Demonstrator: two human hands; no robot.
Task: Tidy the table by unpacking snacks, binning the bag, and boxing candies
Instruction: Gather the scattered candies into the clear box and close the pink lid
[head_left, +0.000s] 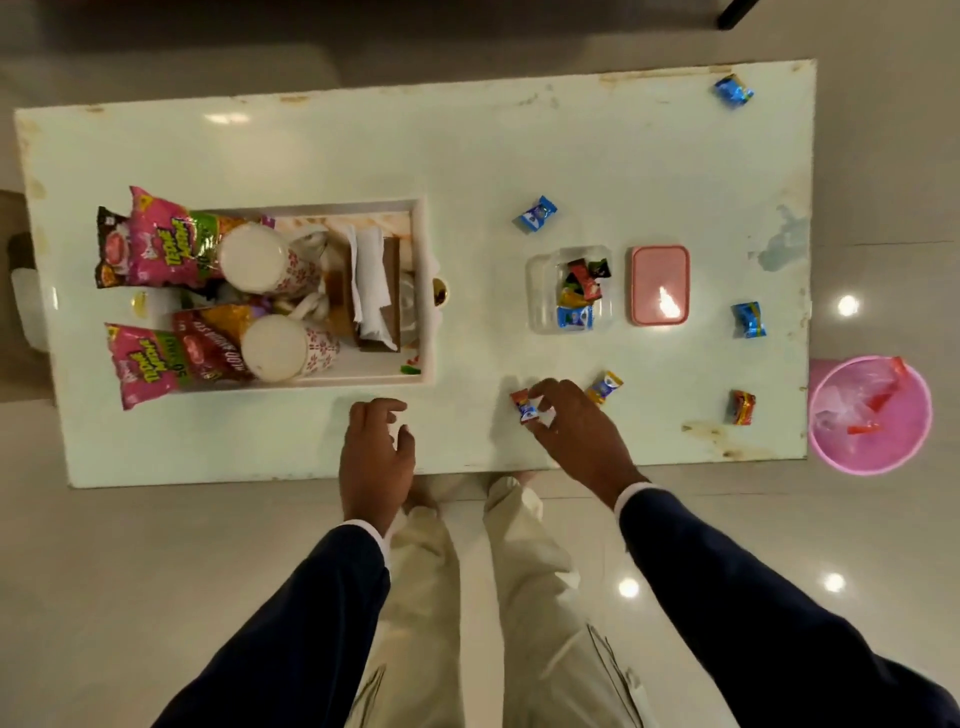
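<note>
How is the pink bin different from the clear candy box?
The pink bin stands on the floor at the table's end; the clear box sits on the table. The bin is round and coloured; the box is squarish and see-through. The bin holds a crumpled bag, the box wrapped candies. Both are open on top.

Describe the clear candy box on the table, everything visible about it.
The clear candy box is a shallow, see-through plastic tub with rounded corners, standing upright and open on the white table. Its pink lid lies flat just beside it, on the side nearer the pink bin; whether they touch is unclear. Inside are several wrapped candies: red, black, yellow-green and a blue one at the near end. Neither hand touches it; the right hand pinches a red candy nearer the table edge.
</note>
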